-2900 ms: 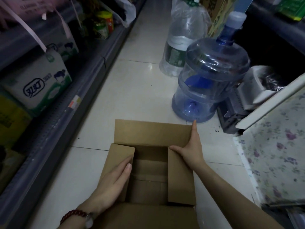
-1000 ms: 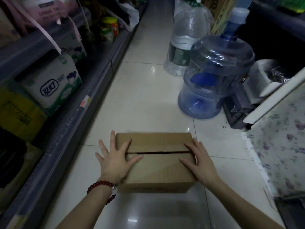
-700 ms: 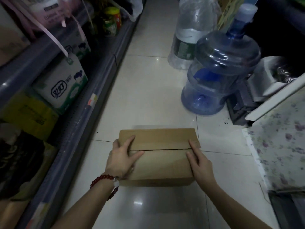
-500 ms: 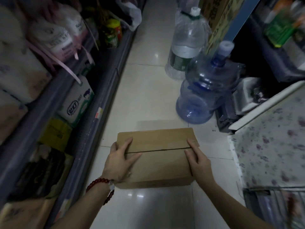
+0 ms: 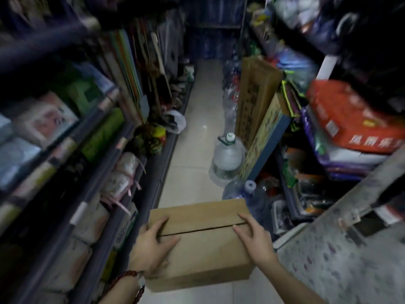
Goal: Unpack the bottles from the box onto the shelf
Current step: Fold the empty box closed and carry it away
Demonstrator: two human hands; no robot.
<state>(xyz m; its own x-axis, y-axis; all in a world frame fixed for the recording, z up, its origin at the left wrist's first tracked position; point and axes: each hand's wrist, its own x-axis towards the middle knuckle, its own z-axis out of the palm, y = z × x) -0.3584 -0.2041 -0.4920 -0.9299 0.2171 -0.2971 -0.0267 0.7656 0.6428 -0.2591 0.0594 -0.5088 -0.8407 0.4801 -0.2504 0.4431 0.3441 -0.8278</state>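
Two hands on one closed brown cardboard box, held in front of me above the pale tiled floor of a narrow shop aisle. My left hand clamps the box's left end: thumb and fingers spread across the top flaps, straddling the dark seam between them, palm wrapped over the left edge. A dark red beaded bracelet sits on that wrist. My right hand grips the right end, fingers lying over the seam near the right edge, the rest of the hand down the side. Both top flaps are shut, so I cannot tell what is inside.

Dark grey metal shelving runs along my left, stocked with soft white and pink wrapped packs; much of it is motion-blurred. Just past the box's far right corner stands a large blue-tinted water jug with a pale cap. Further up the aisle is a clear water jug with a white cap, next to a tall brown cardboard carton leaning upright. On my right, shelves hold a red-orange printed carton stacked on other packaged goods. A speckled pale surface fills the lower right, beside my right forearm.
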